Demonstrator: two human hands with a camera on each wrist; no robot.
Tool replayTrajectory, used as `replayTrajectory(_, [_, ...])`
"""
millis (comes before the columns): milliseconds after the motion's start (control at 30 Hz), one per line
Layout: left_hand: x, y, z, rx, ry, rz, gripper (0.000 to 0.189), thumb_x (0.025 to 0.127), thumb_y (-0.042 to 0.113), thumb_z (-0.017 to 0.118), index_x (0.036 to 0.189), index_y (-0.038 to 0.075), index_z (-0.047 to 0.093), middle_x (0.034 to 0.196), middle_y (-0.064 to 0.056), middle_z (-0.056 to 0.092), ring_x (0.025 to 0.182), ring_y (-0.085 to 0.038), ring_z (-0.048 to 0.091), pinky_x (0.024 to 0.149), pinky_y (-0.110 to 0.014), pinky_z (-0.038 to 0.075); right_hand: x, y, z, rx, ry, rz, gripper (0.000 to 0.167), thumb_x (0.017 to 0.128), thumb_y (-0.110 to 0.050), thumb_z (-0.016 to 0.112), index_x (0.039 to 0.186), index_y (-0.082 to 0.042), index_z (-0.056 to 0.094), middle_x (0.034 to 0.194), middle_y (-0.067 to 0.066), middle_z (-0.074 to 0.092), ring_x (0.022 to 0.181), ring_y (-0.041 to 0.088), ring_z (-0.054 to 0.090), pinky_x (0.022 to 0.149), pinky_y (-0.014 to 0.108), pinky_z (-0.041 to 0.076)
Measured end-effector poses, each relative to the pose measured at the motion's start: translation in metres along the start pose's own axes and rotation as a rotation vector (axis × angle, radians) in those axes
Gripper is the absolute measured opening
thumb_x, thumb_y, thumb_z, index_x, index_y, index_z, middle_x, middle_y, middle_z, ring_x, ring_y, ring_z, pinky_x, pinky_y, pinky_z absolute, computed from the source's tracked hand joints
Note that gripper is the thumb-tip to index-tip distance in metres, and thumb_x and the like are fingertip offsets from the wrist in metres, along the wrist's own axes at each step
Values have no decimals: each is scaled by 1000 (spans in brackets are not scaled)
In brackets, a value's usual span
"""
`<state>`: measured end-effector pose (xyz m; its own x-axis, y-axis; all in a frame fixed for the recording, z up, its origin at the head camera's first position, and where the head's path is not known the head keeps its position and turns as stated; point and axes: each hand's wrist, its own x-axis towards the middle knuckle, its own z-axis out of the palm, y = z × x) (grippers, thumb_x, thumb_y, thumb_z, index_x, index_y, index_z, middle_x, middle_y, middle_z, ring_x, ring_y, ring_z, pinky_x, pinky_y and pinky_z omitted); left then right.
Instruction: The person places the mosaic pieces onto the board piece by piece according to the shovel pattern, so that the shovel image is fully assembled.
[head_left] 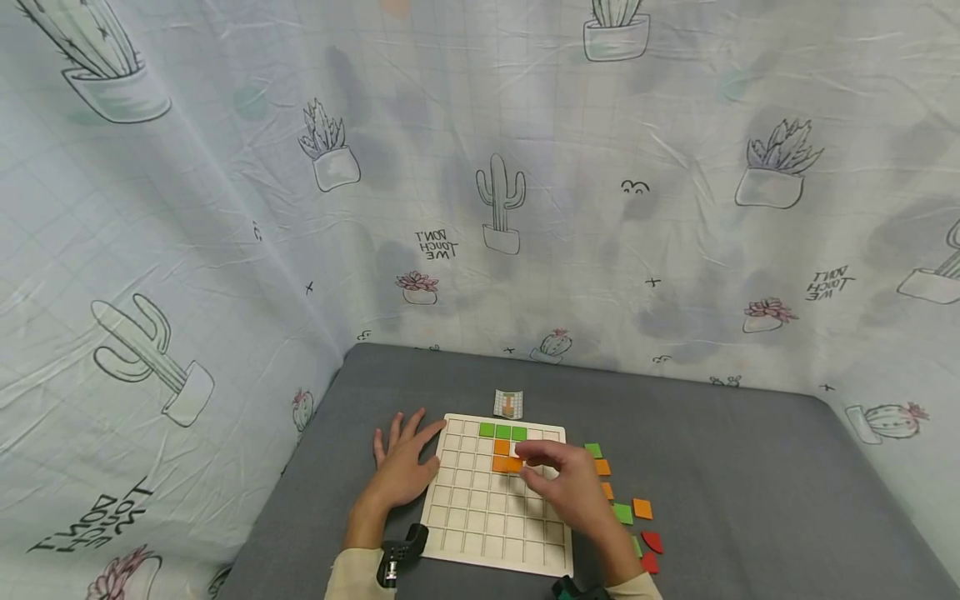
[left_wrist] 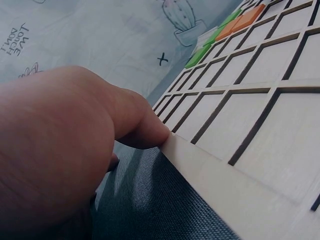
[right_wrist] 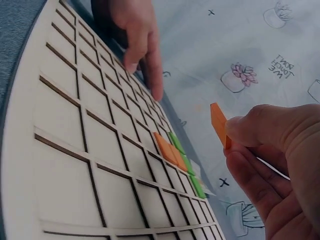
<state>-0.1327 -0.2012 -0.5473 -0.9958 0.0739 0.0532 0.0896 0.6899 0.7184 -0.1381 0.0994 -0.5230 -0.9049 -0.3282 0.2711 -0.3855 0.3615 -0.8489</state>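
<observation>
A pale wooden grid board (head_left: pixel 480 521) lies on the grey table. Three green tiles (head_left: pixel 503 432) form a row near its far edge, with orange tiles (head_left: pixel 502 447) just below them. My right hand (head_left: pixel 570 483) is over the board's upper right part. Between its thumb and fingers it pinches an orange tile (right_wrist: pixel 219 125), held on edge above the board in the right wrist view. At the board's left edge, my left hand (head_left: pixel 405 467) rests with fingers spread on the table, its thumb (left_wrist: pixel 155 132) touching the rim.
A small printed card (head_left: pixel 508 404) lies just beyond the board's far edge. Loose tiles are scattered to the right: green (head_left: pixel 622 513), orange (head_left: pixel 642 508) and red (head_left: pixel 652 542). A cactus-print curtain (head_left: pixel 480 200) hangs behind the table.
</observation>
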Motion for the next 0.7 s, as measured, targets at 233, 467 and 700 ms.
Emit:
replayTrajectory(233, [0, 0, 0, 5, 1, -3, 61, 98, 5, 67, 158, 14, 61, 177, -25, 32, 167, -57, 5, 124, -80, -14, -2, 0, 12, -32, 20, 17, 33, 89, 4, 85, 120, -8, 83, 111, 0, 85, 98, 16, 80, 94, 38, 68])
replayTrajectory(467, [0, -1, -1, 3, -6, 5, 60, 98, 5, 67, 158, 14, 60, 177, -25, 31, 166, -57, 5, 124, -80, -14, -7, 3, 20, -51, 13, -9, 34, 88, 4, 86, 119, -11, 84, 111, -2, 84, 98, 16, 81, 91, 42, 68])
replayTrajectory(700, [0, -2, 0, 8, -4, 1, 61, 98, 5, 67, 158, 15, 61, 177, -25, 31, 167, -57, 5, 124, -80, -13, -8, 9, 28, -75, -22, -8, 34, 88, 5, 85, 120, -9, 84, 113, -1, 84, 99, 16, 81, 92, 38, 68])
